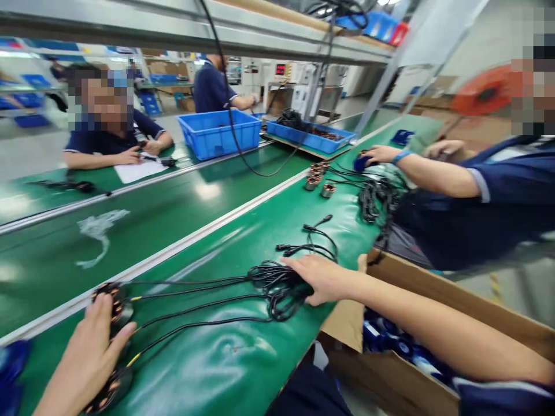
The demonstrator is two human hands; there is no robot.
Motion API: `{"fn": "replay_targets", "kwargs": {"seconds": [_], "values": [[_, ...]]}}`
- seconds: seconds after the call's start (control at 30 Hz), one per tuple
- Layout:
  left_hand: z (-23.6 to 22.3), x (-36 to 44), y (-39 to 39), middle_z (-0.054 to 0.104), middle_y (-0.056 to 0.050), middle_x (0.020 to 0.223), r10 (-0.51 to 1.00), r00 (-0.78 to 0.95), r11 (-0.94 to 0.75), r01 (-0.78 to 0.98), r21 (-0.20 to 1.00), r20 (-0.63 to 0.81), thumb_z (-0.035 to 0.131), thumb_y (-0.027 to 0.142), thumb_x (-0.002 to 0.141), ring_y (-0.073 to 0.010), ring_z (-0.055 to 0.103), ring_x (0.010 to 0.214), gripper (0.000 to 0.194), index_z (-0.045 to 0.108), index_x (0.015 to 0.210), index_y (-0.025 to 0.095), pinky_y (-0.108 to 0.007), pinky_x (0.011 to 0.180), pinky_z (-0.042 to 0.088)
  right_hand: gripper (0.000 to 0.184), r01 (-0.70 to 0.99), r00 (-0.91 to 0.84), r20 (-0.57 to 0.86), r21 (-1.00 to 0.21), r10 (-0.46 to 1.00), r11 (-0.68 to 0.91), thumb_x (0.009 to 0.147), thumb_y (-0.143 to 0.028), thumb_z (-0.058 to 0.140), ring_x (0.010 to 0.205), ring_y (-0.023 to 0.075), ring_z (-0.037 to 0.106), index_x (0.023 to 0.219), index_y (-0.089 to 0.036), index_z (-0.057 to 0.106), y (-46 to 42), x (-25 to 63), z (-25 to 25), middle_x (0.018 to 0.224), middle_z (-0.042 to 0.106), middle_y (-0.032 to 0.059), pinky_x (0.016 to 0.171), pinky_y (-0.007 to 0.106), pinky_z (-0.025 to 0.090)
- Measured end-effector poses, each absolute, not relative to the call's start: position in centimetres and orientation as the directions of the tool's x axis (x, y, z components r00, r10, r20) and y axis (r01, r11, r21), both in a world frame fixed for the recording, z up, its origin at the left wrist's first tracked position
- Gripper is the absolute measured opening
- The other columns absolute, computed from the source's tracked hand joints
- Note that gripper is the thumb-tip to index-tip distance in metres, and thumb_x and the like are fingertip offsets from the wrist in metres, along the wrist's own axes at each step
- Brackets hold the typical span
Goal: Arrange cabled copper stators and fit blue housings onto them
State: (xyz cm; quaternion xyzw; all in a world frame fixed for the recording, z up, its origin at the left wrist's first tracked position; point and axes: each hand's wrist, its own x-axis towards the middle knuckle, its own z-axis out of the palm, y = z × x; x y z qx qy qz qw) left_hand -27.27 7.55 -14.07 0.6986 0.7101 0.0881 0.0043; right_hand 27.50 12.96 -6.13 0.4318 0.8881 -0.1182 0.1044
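Note:
My left hand lies flat, fingers stretched, on round motor stators with copper windings at the near left of the green bench. Another stator sits under my wrist. Black cables run from the stators rightward to a coiled bundle. My right hand rests palm down on that bundle, fingers extended over it.
A cardboard box with blue parts stands at my right. A co-worker's arm reaches over more stators and cables. Blue bins stand beyond the green conveyor belt. Other people sit opposite.

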Motion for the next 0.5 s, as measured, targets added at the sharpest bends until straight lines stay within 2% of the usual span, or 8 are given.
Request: {"fn": "replay_targets", "kwargs": {"seconds": [0.07, 0.17, 0.27, 0.37, 0.43, 0.5], "values": [[-13.5, -27.0, 7.0, 0.004, -0.005, 0.174, 0.996, -0.052, 0.035, 0.975, 0.217, 0.07, 0.024, 0.064, 0.099, -0.0284, 0.012, 0.159, 0.082, -0.004, 0.164, 0.023, -0.053, 0.13, 0.023, 0.081, 0.83, -0.554, -0.304, -0.131, 0.776, 0.542, 0.07, -0.028, 0.069, 0.103, 0.0356, 0.068, 0.145, -0.008, 0.047, 13.6, 27.2, -6.1, 0.115, 0.07, 0.019, 0.085, 0.042, 0.051], [-12.4, -25.8, 6.8, 0.01, -0.011, 0.173, 0.999, -0.031, 0.017, 0.958, 0.287, 0.045, 0.029, 0.067, 0.097, -0.0308, 0.012, 0.159, 0.088, 0.005, 0.164, 0.016, -0.056, 0.129, 0.019, 0.055, 0.855, -0.516, -0.331, -0.149, 0.79, 0.496, 0.067, -0.029, 0.064, 0.079, 0.0321, 0.07, 0.12, -0.013, 0.06, 14.7, 27.4, -5.4, 0.089, 0.072, 0.012, 0.065, 0.035, 0.045], [-12.0, -23.4, 7.3, 0.011, -0.011, 0.172, 0.997, 0.037, -0.053, 0.959, 0.28, 0.063, 0.033, 0.066, 0.097, -0.0314, 0.013, 0.159, 0.086, 0.005, 0.165, 0.019, -0.057, 0.128, 0.022, 0.052, 0.891, -0.449, -0.318, -0.09, 0.835, 0.444, 0.068, -0.028, 0.061, 0.077, 0.0321, 0.07, 0.117, -0.013, 0.058, 14.8, 29.1, -4.2, 0.088, 0.072, 0.0125, 0.061, 0.034, 0.04], [-12.3, -19.9, 8.2, 0.014, -0.012, 0.172, 0.992, 0.092, -0.113, 0.961, 0.253, 0.09, 0.036, 0.065, 0.098, -0.0315, 0.015, 0.158, 0.087, 0.006, 0.164, 0.018, -0.056, 0.127, 0.027, 0.047, 0.929, -0.312, -0.238, 0.126, 0.92, 0.347, 0.074, -0.029, 0.058, 0.077, 0.0354, 0.072, 0.118, -0.014, 0.056, 13.8, 31.8, -2.5, 0.088, 0.073, 0.013, 0.061, 0.036, 0.041], [-12.2, -17.5, 9.0, 0.018, -0.015, 0.17, 0.989, 0.115, -0.133, 0.967, 0.217, 0.091, 0.038, 0.068, 0.096, -0.0326, 0.02, 0.157, 0.092, 0.009, 0.164, 0.013, -0.055, 0.127, 0.03, 0.042, 0.931, -0.24, -0.133, 0.248, 0.962, 0.266, 0.078, -0.03, 0.056, 0.075, 0.0353, 0.072, 0.118, -0.017, 0.055, 12.8, 33.7, -1.0, 0.086, 0.073, 0.0123, 0.058, 0.038, 0.042], [-11.4, -15.6, 10.0, 0.025, -0.016, 0.168, 0.988, 0.142, -0.15, 0.976, 0.159, 0.066, 0.04, 0.072, 0.093, -0.0347, 0.026, 0.156, 0.096, 0.017, 0.163, 0.01, -0.054, 0.126, 0.033, 0.043, 0.925, -0.244, 0.023, 0.307, 0.969, 0.225, 0.082, -0.033, 0.057, 0.073, 0.034, 0.072, 0.122, -0.019, 0.053, 11.8, 35.3, 0.6, 0.087, 0.074, 0.0122, 0.057, 0.039, 0.046]]}}
